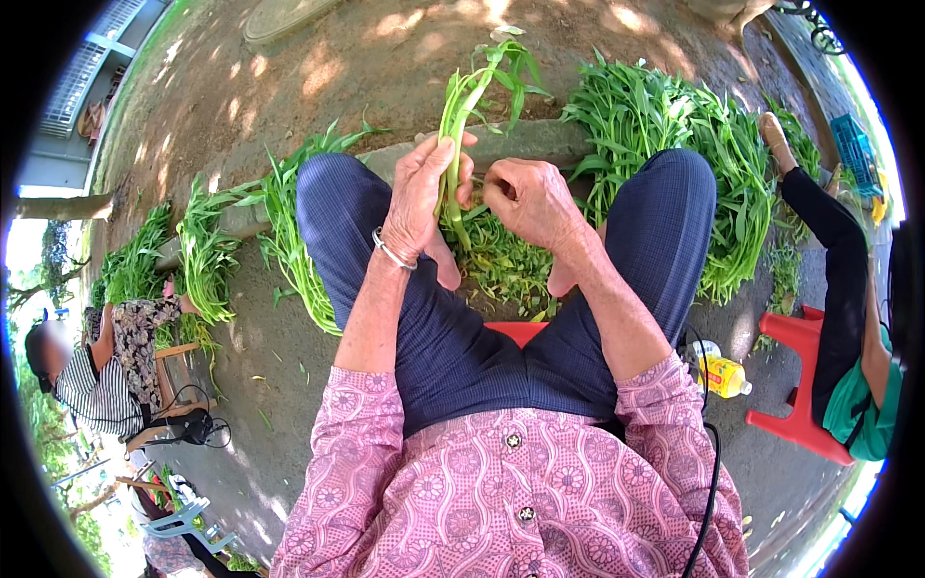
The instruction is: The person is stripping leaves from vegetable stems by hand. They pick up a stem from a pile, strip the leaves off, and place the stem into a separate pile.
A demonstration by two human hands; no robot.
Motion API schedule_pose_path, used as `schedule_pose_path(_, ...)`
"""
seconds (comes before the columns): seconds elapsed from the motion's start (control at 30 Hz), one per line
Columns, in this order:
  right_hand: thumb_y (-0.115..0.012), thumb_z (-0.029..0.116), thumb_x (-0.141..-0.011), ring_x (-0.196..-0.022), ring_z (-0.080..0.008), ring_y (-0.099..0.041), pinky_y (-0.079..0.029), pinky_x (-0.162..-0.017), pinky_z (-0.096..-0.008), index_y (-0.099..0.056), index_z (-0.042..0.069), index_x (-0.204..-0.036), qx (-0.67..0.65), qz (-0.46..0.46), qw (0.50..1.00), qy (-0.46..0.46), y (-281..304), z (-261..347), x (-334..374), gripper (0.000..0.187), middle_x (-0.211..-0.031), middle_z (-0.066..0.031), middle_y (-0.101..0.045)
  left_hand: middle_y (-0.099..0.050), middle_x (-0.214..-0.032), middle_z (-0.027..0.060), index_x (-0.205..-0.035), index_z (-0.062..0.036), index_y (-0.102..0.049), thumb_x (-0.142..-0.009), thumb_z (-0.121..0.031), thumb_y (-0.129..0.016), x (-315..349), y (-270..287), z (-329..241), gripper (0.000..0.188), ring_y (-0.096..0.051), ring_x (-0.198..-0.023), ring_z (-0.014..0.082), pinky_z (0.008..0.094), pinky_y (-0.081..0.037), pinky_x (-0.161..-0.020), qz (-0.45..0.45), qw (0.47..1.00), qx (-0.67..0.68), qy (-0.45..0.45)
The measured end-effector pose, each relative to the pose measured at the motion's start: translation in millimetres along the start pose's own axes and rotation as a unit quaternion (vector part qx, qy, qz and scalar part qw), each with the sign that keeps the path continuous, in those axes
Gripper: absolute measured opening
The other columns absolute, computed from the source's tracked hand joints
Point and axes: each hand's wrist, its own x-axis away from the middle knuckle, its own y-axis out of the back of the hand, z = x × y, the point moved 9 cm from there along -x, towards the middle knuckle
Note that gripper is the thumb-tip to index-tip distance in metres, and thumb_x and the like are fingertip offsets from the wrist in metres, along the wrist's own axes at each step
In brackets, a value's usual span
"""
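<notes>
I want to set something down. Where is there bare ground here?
Mostly bare: pavement between the left sleeve and the striped-top co-worker; dirt beyond the curb. Crowded: between the feet, with leaf trimmings, and beside the right knee, with heaped greens.

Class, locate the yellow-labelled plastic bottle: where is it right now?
In the head view, the yellow-labelled plastic bottle is toward the right, on the grey ground, between the person's dark-blue-trousered right leg and the red plastic stool.
</notes>
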Motion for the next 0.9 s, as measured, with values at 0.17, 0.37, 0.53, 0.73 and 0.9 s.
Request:
schedule_pose_path(0.17, -0.058, 0.007, -0.076, -0.055, -0.0267, -0.058, -0.046, -0.054, -0.0358, -0.059, -0.001, -0.074, -0.004, -0.037, 0.999, 0.006, 4, -1, -2, 0.008, -0.065, -0.0146, -0.059, -0.053, -0.073, 0.0018, -0.111, -0.0015, -0.059, -0.097, -0.033, -0.052, 0, 0, 0, 0.035, -0.050, -0.057, 0.0108, 0.0245, -0.043, -0.054, -0.002, 1.000, 0.004, -0.009)
schedule_pose_path(0.37, -0.058, 0.009, -0.074, -0.053, -0.0288, -0.059, -0.047, -0.053, -0.0371, -0.058, -0.002, -0.070, -0.074, -0.091, 0.991, -0.063, 5, -10, -2, 0.012, -0.061, -0.0164, -0.059, -0.052, -0.074, 0.0023, -0.114, 0.0016, -0.057, -0.099, -0.028, -0.046, 0, -6, 0, 0.035, -0.049, -0.058, 0.0128, 0.0284, -0.045, -0.057, 0.003, 1.000, 0.013, -0.005)
schedule_pose_path(0.53, -0.055, 0.011, -0.077, -0.051, -0.0202, -0.060, -0.048, -0.053, -0.0334, -0.060, -0.003, -0.069, -0.141, -0.106, 0.976, -0.130, 7, -21, 0, 0.016, -0.057, -0.0123, -0.059, -0.051, -0.074, 0.0023, -0.114, 0.0017, -0.056, -0.099, -0.028, -0.046, -2, -8, 3, 0.034, -0.049, -0.059, 0.0126, 0.0288, -0.045, -0.057, -0.001, 1.000, 0.018, 0.002)
schedule_pose_path(0.73, -0.052, 0.013, -0.086, -0.057, -0.0099, -0.057, -0.048, -0.055, -0.0236, -0.064, -0.004, -0.081, -0.252, -0.047, 0.948, -0.186, 20, -43, -2, 0.021, -0.061, -0.0041, -0.059, -0.052, -0.074, 0.0022, -0.114, 0.0022, -0.055, -0.099, -0.028, -0.047, 1, -1, -2, 0.035, -0.050, -0.059, 0.0124, 0.0287, -0.045, -0.057, -0.016, 0.999, 0.042, -0.015)
schedule_pose_path(0.9, -0.055, 0.014, -0.085, -0.064, -0.0135, -0.060, -0.051, -0.062, -0.0291, -0.065, -0.003, -0.086, -0.088, 0.040, 0.984, -0.150, 14, -34, 9, 0.020, -0.066, -0.0061, -0.062, -0.053, -0.076, 0.0030, -0.116, 0.0027, -0.053, -0.099, -0.028, -0.048, 8, 1, -6, 0.035, -0.050, -0.060, 0.0129, 0.0294, -0.045, -0.058, -0.022, 0.996, 0.076, -0.037)
